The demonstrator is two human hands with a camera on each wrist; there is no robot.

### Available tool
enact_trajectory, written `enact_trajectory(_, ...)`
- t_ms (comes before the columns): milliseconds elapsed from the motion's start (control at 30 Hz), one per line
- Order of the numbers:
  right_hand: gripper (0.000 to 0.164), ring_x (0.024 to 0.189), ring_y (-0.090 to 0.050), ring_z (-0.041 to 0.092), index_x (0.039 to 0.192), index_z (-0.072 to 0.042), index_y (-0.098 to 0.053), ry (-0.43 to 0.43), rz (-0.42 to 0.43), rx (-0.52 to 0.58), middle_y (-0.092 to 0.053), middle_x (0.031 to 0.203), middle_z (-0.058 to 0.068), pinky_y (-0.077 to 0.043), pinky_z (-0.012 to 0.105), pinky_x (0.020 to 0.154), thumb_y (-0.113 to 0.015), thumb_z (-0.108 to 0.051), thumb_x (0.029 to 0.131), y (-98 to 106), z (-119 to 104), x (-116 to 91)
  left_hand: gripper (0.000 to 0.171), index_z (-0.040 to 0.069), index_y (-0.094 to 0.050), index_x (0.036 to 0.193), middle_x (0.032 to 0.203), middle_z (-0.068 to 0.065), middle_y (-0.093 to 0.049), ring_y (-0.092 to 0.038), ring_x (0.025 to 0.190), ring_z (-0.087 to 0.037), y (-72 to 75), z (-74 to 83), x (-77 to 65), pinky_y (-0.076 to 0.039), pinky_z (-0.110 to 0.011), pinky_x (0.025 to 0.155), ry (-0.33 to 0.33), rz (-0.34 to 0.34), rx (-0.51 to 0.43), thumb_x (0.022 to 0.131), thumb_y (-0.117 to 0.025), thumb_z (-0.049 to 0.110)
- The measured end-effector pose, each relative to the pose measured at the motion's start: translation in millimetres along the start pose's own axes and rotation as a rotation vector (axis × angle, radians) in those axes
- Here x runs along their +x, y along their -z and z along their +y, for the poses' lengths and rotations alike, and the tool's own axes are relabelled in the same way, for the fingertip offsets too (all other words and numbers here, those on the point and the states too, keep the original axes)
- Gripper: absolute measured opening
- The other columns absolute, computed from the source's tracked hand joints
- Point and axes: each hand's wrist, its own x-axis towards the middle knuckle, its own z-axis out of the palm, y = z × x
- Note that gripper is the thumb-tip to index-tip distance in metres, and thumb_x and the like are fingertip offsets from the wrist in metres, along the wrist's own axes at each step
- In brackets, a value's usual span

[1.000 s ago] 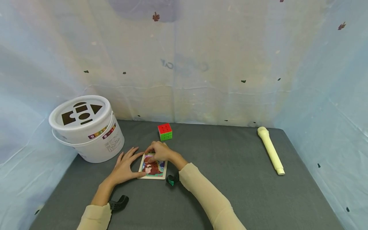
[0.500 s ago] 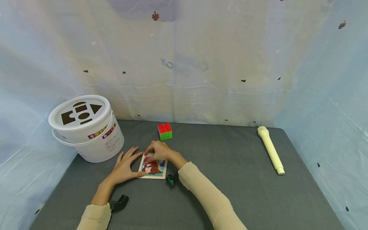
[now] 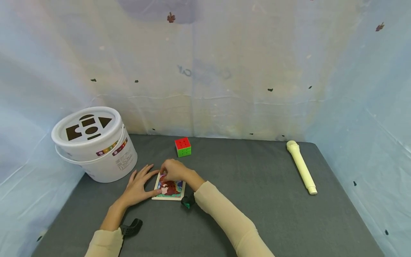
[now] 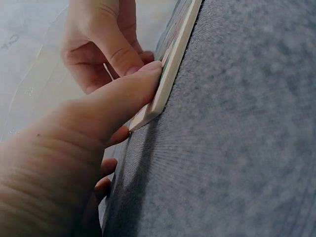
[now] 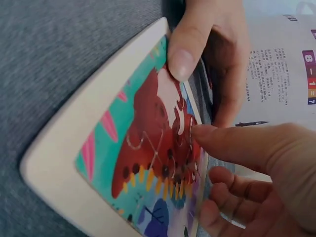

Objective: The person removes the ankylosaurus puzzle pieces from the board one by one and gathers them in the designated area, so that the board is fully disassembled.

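From where I stand, the small framed picture board (image 3: 171, 189) lies flat on the table (image 3: 244, 200), just nearer the person than the cube (image 3: 183, 148) and right of the bucket (image 3: 109, 169). The left hand (image 3: 137, 187) is spread beside it, not clenched, thumb resting on its near left corner. The right hand (image 3: 174, 170) works at the far left corner, thumb on the picture, fingers bent by the edge; I can't tell whether it's pinching anything. I'd judge this a fitting or adjusting step, and the next move calls for light thumb pressure there, with the board braced.
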Motion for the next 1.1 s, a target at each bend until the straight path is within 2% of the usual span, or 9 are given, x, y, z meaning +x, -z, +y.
enact_trajectory(133,0.024,0.082,-0.059,0.008,0.109,-0.009,-0.074,-0.038,-0.011,0.012,-0.069,0.103,0.001,-0.049,0.019,0.069,-0.079,-0.020,0.088,0.4,-2.4,-0.3,0.081,0.014,-0.051,0.146,0.159,-0.019,-0.029,-0.017,0.147,-0.045,-0.4,-0.8,0.1,-0.003,-0.070,0.111,0.008,-0.006,-0.001,0.081,-0.079,0.050)
enact_trajectory(367,0.037,0.082,-0.056,0.007,0.117,-0.011,-0.070,-0.074,-0.039,0.058,-0.065,0.101,-0.001,-0.048,0.021,0.072,-0.083,-0.019,0.084,-0.5,0.3,-1.3,0.081,0.015,-0.051,0.146,0.159,-0.018,-0.029,-0.017,0.148,-0.044,-1.2,-1.3,0.8,-0.002,-0.070,0.111,0.019,-0.010,-0.004,0.080,-0.079,0.052)
enact_trajectory(633,0.038,0.081,-0.050,0.008,0.117,-0.015,-0.065,-0.080,-0.034,0.002,-0.056,0.098,-0.002,-0.043,0.022,0.066,-0.082,-0.025,0.084,0.0,0.5,-1.4,0.081,0.014,-0.051,0.146,0.159,-0.019,-0.029,-0.017,0.147,-0.044,-0.2,-0.5,1.3,-0.002,-0.071,0.111,0.021,-0.016,-0.002,0.080,-0.079,0.051)
enact_trajectory(867,0.039,0.076,-0.051,0.008,0.118,-0.014,-0.062,-0.064,-0.029,0.026,-0.058,0.095,-0.003,-0.042,0.022,0.062,-0.081,-0.021,0.085,0.4,0.3,-1.1,0.082,0.013,-0.051,0.146,0.159,-0.018,-0.029,-0.018,0.147,-0.044,0.3,1.1,1.9,-0.003,-0.070,0.111,0.029,-0.007,0.013,0.079,-0.080,0.052)
enact_trajectory(933,0.035,0.076,-0.052,0.008,0.117,-0.014,-0.062,-0.057,-0.025,0.036,-0.058,0.095,-0.003,-0.041,0.022,0.062,-0.079,-0.021,0.087,0.3,-0.2,-1.5,0.083,0.013,-0.051,0.146,0.159,-0.018,-0.029,-0.017,0.147,-0.044,0.2,0.9,1.9,-0.003,-0.070,0.111,0.029,-0.010,0.010,0.079,-0.080,0.052)
enact_trajectory(1100,0.014,0.070,-0.052,0.010,0.112,-0.012,-0.062,-0.048,0.031,0.094,-0.057,0.086,-0.004,-0.039,0.022,0.059,-0.066,-0.014,0.098,-2.4,-1.6,-3.8,0.082,0.012,-0.051,0.146,0.159,-0.018,-0.029,-0.017,0.147,-0.044,-0.4,-0.6,1.4,-0.003,-0.071,0.111,0.024,-0.013,0.004,0.080,-0.080,0.051)
